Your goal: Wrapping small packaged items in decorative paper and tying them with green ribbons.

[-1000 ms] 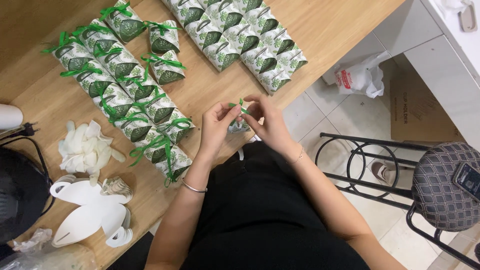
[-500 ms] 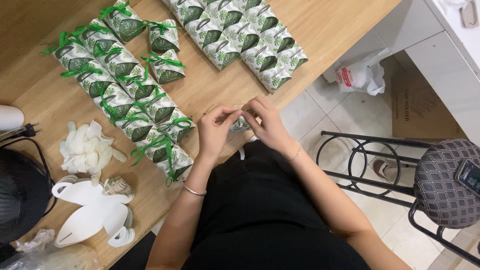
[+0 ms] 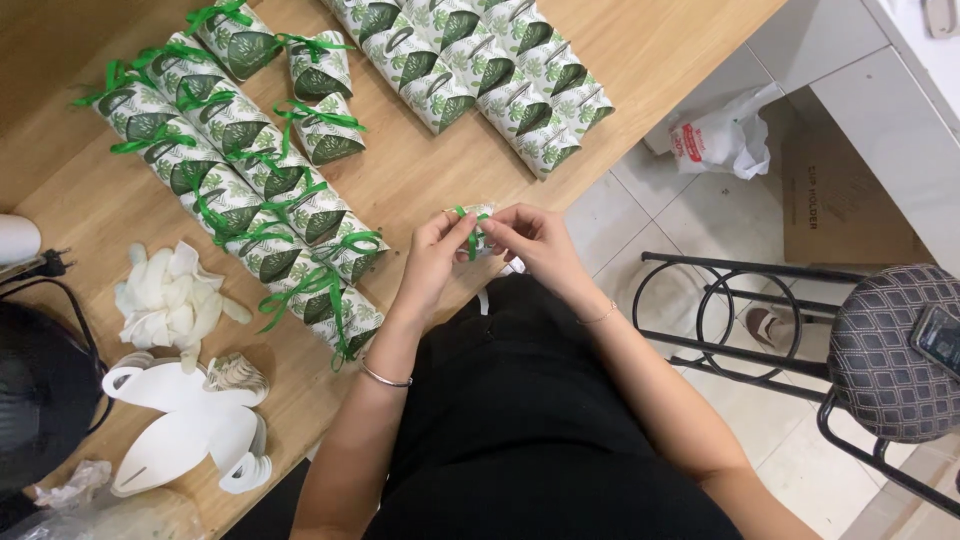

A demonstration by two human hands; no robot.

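At the near edge of the wooden table [image 3: 640, 60], my left hand [image 3: 435, 258] and my right hand [image 3: 535, 240] meet around a small leaf-printed gift box [image 3: 481, 228]. Both pinch the green ribbon [image 3: 470, 238] that wraps it; the box is mostly hidden by my fingers. To the left lies a long row of finished boxes tied with green ribbon [image 3: 250, 190]. A second double row of leaf-printed boxes without ribbon [image 3: 480, 75] lies further back.
White gloves [image 3: 165, 300] and flat unfolded white box blanks [image 3: 185, 430] sit at the table's left end beside a dark object [image 3: 40, 400]. A padded stool [image 3: 895, 345], a black metal frame [image 3: 720, 320] and a plastic bag [image 3: 725, 135] are on the tiled floor.
My hands stay at the same spot with the small box; the fingers have shifted on the green ribbon, which now shows between them.
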